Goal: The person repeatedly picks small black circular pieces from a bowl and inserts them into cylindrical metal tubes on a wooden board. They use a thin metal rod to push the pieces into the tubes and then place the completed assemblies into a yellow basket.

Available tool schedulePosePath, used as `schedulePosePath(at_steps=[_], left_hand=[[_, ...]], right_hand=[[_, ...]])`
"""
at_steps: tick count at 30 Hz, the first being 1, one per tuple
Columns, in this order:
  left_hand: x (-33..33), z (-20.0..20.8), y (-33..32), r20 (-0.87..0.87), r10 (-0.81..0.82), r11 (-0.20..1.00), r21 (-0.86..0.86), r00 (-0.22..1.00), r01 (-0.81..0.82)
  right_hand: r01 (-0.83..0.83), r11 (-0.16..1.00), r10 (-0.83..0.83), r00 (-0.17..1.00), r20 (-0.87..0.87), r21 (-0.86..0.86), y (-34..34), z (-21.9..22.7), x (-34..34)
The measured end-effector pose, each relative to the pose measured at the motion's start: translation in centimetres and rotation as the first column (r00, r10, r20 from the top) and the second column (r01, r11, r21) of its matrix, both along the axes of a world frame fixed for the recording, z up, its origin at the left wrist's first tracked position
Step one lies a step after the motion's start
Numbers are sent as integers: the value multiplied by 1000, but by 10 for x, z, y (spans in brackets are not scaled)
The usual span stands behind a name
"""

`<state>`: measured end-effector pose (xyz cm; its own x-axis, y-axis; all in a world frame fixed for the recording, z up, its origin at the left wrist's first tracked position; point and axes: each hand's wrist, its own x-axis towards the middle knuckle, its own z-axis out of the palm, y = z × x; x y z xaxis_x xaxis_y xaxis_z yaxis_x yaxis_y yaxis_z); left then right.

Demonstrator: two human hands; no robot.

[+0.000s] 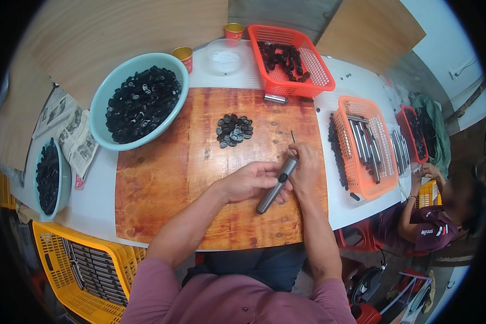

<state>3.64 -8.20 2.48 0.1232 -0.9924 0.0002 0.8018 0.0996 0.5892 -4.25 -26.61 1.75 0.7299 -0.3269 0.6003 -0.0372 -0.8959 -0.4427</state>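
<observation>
A silver metal tube (pixel 268 200) with a black oval piece (pixel 283 177) on its side lies slantwise between my hands, above the wooden board (pixel 162 200). My left hand (pixel 251 181) is closed around the tube, its thumb and fingers close to the black piece. Closed at the tube's upper end is my right hand (pixel 306 167), with a thin dark pointed tool (pixel 293 136) sticking up from its fingers. The tool's kind cannot be made out. Farther back on the board sits a small heap of black oval pieces (pixel 234 130).
Black pieces fill a large pale-green basin (pixel 98 125) and a smaller basin (pixel 65 186) at left. A red basket (pixel 321 75) holds black parts; an orange basket (pixel 348 170) holds metal tubes. Yellow crates (pixel 51 259) stand lower left. A co-worker (pixel 424 221) sits at right.
</observation>
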Motion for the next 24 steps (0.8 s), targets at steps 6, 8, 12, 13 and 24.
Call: schedulePosePath(at_steps=[6,8,12,13,24], left_hand=[[3,-6,4,127,-92,988,-114,988,107],[4,-4,10,154,-145,980,-117,977,163],[2,-5,8,196,-181,975,-96,964,202],[1,-4,7,190,-170,977,-97,967,191],[1,-6,5,164,-127,985,-91,978,143]], right_hand=[[-257,964,263,961,-88,73,19,13,27],[-350,937,350,931,-98,25,34,21,48],[-296,950,307,943,-130,100,40,8,73],[-288,953,297,948,-115,90,38,3,76],[-208,978,209,967,-144,20,35,13,52]])
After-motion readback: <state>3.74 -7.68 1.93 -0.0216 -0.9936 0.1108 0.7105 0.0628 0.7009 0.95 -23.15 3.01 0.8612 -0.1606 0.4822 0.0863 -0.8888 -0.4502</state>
